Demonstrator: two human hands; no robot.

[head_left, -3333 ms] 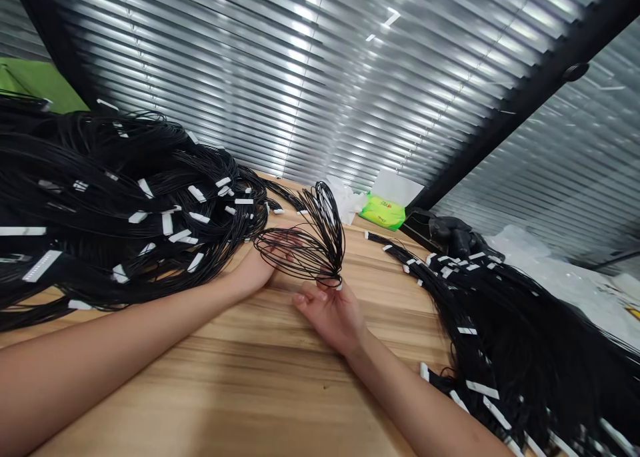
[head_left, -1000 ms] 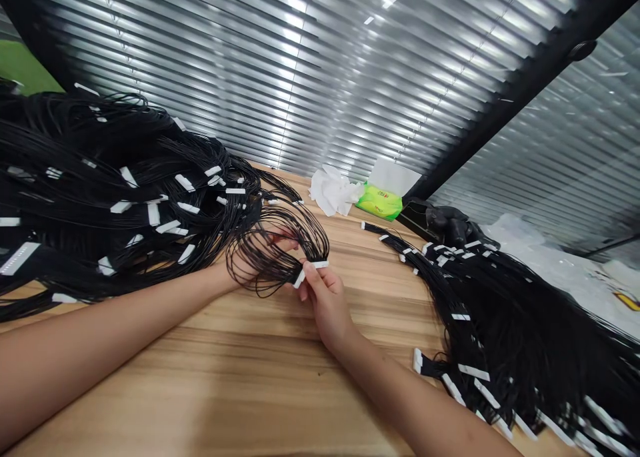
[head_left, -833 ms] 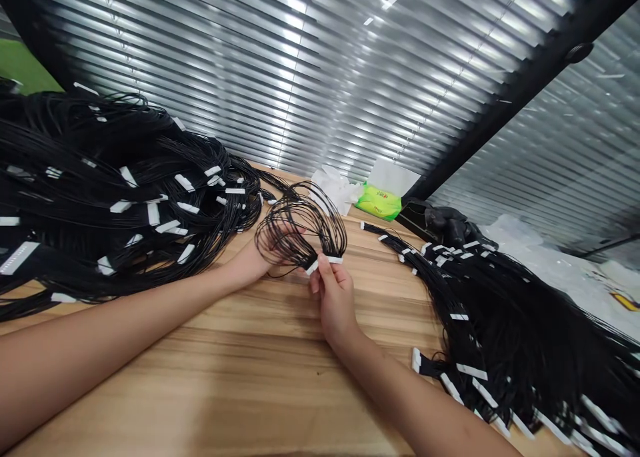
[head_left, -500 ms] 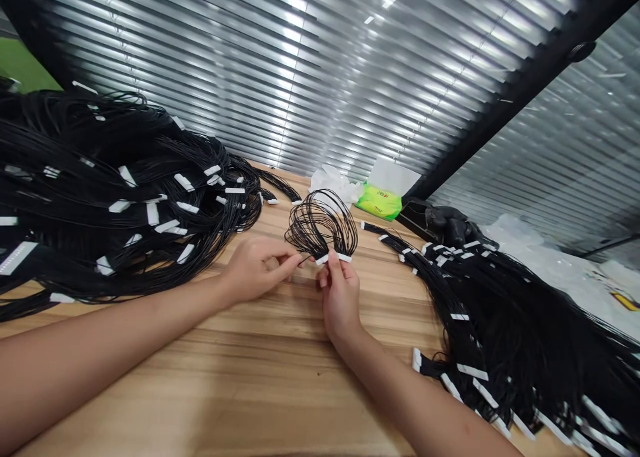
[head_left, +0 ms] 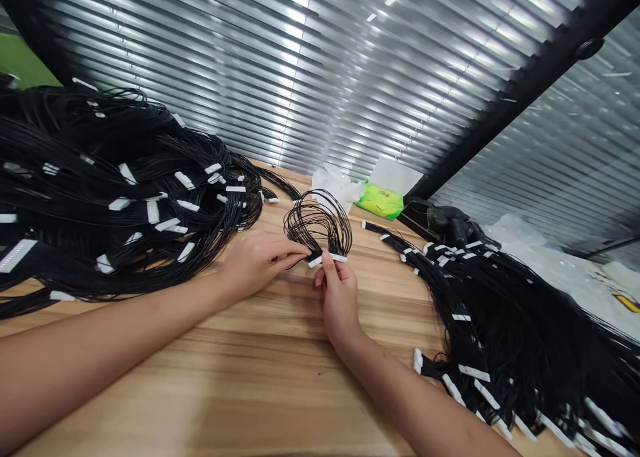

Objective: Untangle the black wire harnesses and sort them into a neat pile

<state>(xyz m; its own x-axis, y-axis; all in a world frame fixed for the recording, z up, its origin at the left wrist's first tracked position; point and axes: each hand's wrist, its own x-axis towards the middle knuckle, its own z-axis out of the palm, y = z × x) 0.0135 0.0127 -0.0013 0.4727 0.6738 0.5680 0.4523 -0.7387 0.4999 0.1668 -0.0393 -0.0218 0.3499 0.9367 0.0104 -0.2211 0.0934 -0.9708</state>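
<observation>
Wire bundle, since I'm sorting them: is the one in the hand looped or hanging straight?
Looped: the black wires arch up in a rounded loop above the white connector strip pinched in the right hand.

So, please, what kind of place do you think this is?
Probably a wire-harness workshop or small factory: heaps of black wires ending in white connectors lie on a wooden workbench, and the right hand holds one small bundle.

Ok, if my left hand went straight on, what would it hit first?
Your left hand would meet the small looped bundle of black wires first, almost at its fingertips, by the white connector in your right hand.
</observation>
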